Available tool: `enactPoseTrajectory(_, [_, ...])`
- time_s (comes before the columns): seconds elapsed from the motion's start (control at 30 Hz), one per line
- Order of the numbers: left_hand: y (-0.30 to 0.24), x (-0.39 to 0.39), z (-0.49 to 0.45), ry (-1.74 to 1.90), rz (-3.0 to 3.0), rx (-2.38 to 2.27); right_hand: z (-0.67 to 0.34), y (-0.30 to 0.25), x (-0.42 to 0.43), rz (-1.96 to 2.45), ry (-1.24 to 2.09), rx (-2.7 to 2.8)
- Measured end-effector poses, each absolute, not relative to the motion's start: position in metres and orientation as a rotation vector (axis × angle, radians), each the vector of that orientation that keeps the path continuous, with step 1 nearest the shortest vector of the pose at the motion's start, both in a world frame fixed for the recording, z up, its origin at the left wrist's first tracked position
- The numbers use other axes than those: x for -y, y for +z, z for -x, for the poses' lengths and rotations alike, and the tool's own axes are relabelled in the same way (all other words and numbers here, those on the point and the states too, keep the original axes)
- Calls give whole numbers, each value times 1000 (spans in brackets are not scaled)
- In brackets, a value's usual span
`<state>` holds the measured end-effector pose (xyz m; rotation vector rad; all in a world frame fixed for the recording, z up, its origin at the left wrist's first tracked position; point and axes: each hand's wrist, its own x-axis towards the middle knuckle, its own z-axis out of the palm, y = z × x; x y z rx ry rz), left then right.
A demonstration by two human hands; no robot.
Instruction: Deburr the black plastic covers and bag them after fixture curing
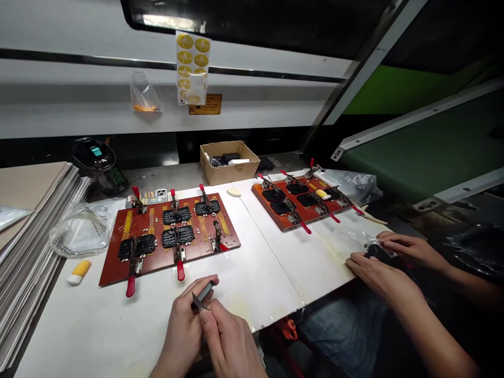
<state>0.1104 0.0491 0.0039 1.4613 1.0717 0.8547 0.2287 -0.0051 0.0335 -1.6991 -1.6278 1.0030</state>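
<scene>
Low in the middle, my left hand (183, 320) is closed around a small black rectangular part (206, 290), holding it tilted just above the front edge of the table. The fingers of my right hand (232, 336) pinch a slim, dark, blade-like tool (198, 302), whose flat tip is against or very near the part's near end; I cannot tell whether they touch. Beyond my hands lies a red-brown fixture board (157, 268) with red-handled toggle clamps (180, 270) and several black plastic parts (177, 236) on it.
A co-worker's hands (378, 268) handle a black piece at the right, beside a second clamp board (283, 223). A cardboard box (224, 173) of black parts stands behind. Stacked sheets (51, 220), a yellow-and-white piece (79, 272) and a plastic bag (84, 228) lie left.
</scene>
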Motion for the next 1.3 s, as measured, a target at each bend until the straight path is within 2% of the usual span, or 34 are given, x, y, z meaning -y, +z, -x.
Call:
enactPoseTrajectory(0.37, [7,-46,-111,831,-1589,-1061,-270,32,-6,1802,997,1278])
enactPoseTrajectory(0.7, [10,-44,-116,752,-1608,-998,-266,45,-12,1476,1101,1198])
enactPoseTrajectory(0.9, [8,-41,-118,739,-1634,-1021,-285,27,-21,1534,1009,951])
enactPoseTrajectory(1.1, [0,-38,-118,754,-1859,-1000,-304,9,-12,1683,842,978])
enactPoseTrajectory(1.17, [-3,-36,-117,784,-2069,-993,-304,7,-9,1652,1000,881])
enactPoseTrajectory(1.3, [-12,-30,-114,899,-2442,-761,-296,11,-3,1419,1554,684])
